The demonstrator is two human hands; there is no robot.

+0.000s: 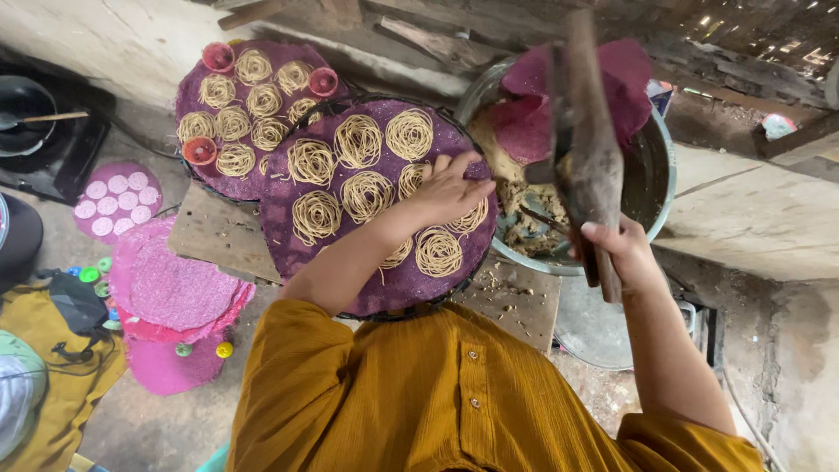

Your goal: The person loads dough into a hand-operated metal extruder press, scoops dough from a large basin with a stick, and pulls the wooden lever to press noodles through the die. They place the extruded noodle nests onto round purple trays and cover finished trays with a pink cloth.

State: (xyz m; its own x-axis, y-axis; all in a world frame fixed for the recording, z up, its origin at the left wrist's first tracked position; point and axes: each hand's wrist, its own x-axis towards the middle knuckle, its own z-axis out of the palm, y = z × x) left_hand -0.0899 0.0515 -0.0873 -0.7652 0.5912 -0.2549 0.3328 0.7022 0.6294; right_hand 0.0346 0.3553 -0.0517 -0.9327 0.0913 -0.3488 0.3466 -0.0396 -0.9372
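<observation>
Left hand point(450, 188) lies spread on soft noodle coils point(367, 192) atop the near purple tray point(288, 192), which I judge fragile, best lifted from underneath, while my right hand point(616, 253) grips the heavy, rigid wooden press handle point(590, 157) over the dough basin point(660, 188).

Stacked pink mats point(170, 288); black pan point(22, 109)

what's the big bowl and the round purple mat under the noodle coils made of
Bowl: looks like metal, with a dull grey sheen and thin rim. Purple mat: probably woven plastic or fibre, with a matte, finely textured surface; can't tell which. Left hand rests on it.
</observation>
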